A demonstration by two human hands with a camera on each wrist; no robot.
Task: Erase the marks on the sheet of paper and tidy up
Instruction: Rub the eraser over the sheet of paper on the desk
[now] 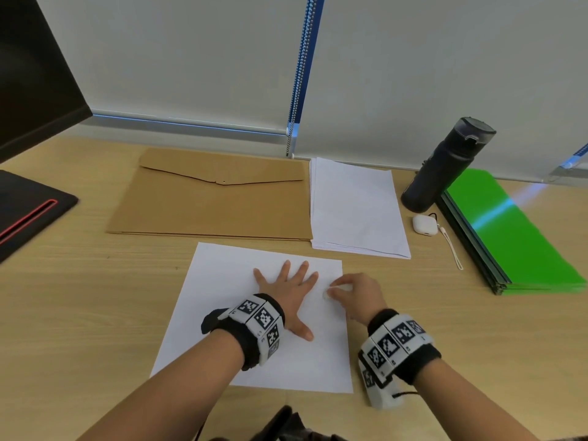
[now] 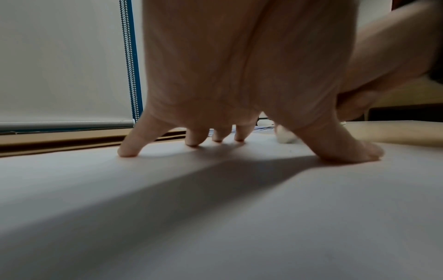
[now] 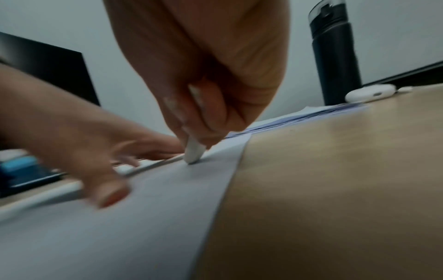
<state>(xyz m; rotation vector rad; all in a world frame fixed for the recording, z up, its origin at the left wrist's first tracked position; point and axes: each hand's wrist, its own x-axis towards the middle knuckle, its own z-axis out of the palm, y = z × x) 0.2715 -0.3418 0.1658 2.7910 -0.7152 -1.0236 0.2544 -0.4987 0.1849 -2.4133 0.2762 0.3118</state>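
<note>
A white sheet of paper (image 1: pixel 222 294) lies on the wooden desk in front of me. My left hand (image 1: pixel 291 289) lies on it with fingers spread flat, pressing it down; its fingertips (image 2: pixel 127 151) touch the sheet (image 2: pixel 215 208). My right hand (image 1: pixel 353 294) pinches a small white eraser (image 1: pixel 327 294) near the sheet's right edge. In the right wrist view the eraser (image 3: pixel 194 151) has its tip on the paper (image 3: pixel 143 208), held between thumb and fingers. No marks show clearly on the sheet.
A brown paper envelope (image 1: pixel 210 198) and a stack of white sheets (image 1: pixel 356 208) lie behind the sheet. At the right stand a dark bottle (image 1: pixel 445 163), a white earbud case (image 1: pixel 424 225) and green folders (image 1: pixel 509 230). A dark pad (image 1: pixel 25 208) is at the left.
</note>
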